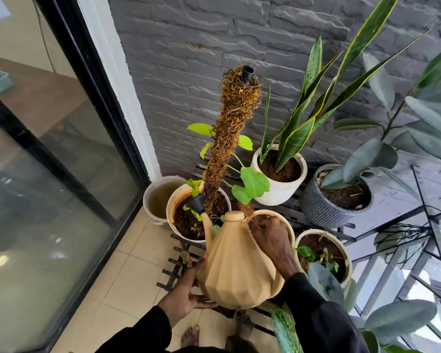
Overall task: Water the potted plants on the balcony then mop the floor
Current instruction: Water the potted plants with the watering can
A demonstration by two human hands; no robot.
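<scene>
Watering can (239, 266): tan, faceted and lidded, held low in the middle of the head view and tipped forward over the plant rack (175, 275).
Spout (197, 203): black flared end, over the soil of the moss-pole pot (174, 207).
Right hand (267, 238): fingers curled round the can's handle at the top rear, just behind the lid.
Left hand (186, 294): palm and straight, spread fingers laid under the can's base, thumb up its side.
Moss-pole pot: white with a brown-stained inside, at the left end of the rack; the moss pole (229, 138) rises from it among light green leaves.
Snake plant pot (280, 192): white, behind the can, with dark soil and tall striped leaves.
Grey ribbed pot (316, 210): right of the snake plant pot, holding a broad-leaved plant.
Cream pot (348, 261): just right of the can, with a small green sprig in its soil.
Bucket (150, 200): beside the moss-pole pot, on the floor, holding murky water.
Floor (127, 276): cream tiles; bare toes (190, 336) show at the bottom edge.
Glass door (49, 174): dark-framed, along the left.
Stone wall (189, 47): grey, behind the plants.
</scene>
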